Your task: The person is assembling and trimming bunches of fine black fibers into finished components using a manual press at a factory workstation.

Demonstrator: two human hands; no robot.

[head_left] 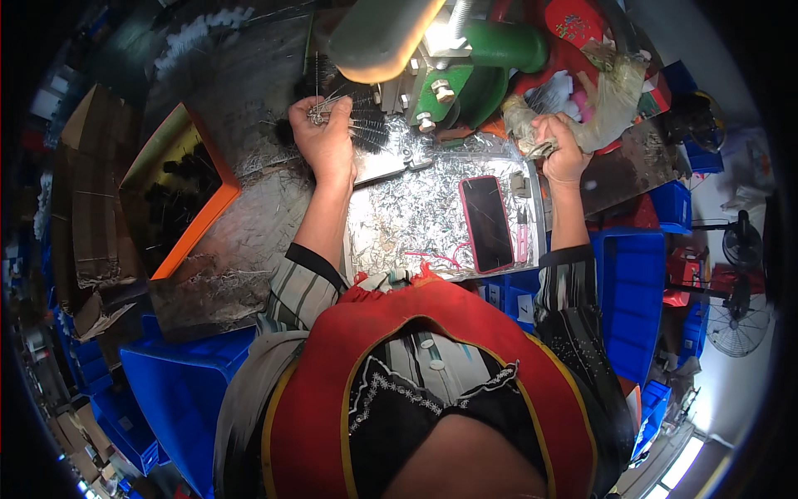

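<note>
Wire brushes [353,121] sit pinched in the left hand [326,137]; right hand [564,150] fingers clamp a loose bundle [532,125]. I'd keep stems aligned, grip firm.

1. A metal-topped workbench [249,241] is filling the middle of the frame, littered with silvery wire clippings.
2. Blue plastic bins [632,291] are crowding the right and lower left.
3. Flattened cardboard [87,216] is piling up at the left edge.
4. Two standing fans [736,324] are sitting at the right.
5. Bright light is glaring off the pale floor at the lower right.
</note>
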